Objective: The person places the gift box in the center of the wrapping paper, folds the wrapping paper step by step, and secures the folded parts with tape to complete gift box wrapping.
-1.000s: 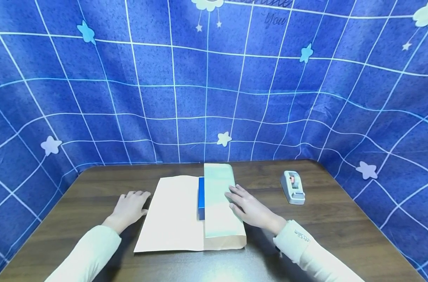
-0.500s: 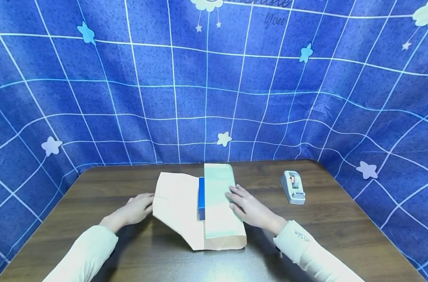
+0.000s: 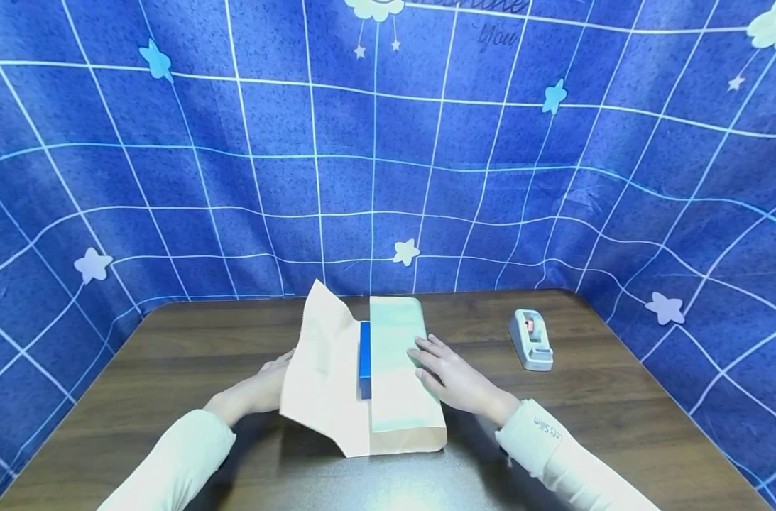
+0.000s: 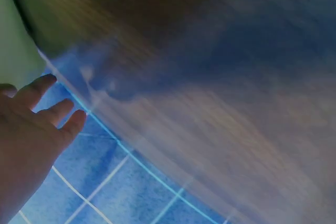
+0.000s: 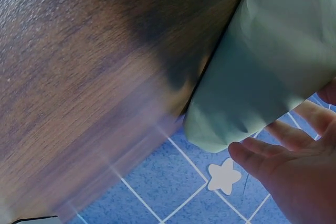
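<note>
A sheet of wrapping paper (image 3: 324,362), pale cream inside and light green outside, lies around a blue box (image 3: 365,358). Its right side is folded over the box top, so only a narrow blue strip shows. The left side stands raised and bent, its far corner pointing up. My left hand (image 3: 260,390) is behind that raised flap, most fingers hidden in the head view; the left wrist view shows them extended at the paper (image 4: 18,40). My right hand (image 3: 454,376) rests straight fingers on the folded right side, seen at the paper's edge in the right wrist view.
A light-coloured tape dispenser (image 3: 531,341) with a roll in it stands on the wooden table (image 3: 618,397), right of my right hand. Behind and beside the table hangs a blue curtain (image 3: 266,177) with white grid lines and stars.
My left hand has moved right, from beside the paper to behind its left side. That side has risen from lying flat and bent toward the box. The right hand has stayed in place.
</note>
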{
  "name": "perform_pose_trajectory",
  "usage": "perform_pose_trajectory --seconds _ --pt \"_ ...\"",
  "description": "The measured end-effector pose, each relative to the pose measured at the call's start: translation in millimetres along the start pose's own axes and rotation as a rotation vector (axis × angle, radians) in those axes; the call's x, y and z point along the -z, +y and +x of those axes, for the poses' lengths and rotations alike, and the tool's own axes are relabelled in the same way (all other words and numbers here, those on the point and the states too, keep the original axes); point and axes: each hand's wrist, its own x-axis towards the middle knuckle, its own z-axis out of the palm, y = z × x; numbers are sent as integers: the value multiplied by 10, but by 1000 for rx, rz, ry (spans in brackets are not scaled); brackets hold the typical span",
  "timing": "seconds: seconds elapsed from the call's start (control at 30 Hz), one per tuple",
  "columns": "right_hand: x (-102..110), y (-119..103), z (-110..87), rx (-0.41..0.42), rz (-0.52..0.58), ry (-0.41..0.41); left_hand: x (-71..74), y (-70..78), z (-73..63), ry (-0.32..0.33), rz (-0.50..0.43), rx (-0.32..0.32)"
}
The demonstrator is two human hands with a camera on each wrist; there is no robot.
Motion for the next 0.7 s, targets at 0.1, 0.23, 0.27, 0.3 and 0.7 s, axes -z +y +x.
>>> perform_pose_trajectory --seconds 0.1,0.23,0.27,0.3,0.7 --pt "-1 -4 -2 -6 2 -4 -20 63 67 -9 -25 39" --pt "-3 -2 -4 -6 4 -1 -60 132 156 -6 -44 51" --pt "-4 0 -4 -6 4 -1 -72 145 181 -5 -43 42" --pt "-5 1 -3 -6 3 0 -84 159 204 -6 -45 38" --pt "-1 7 1 1 -2 1 -173 384 412 -17 -51 -13"
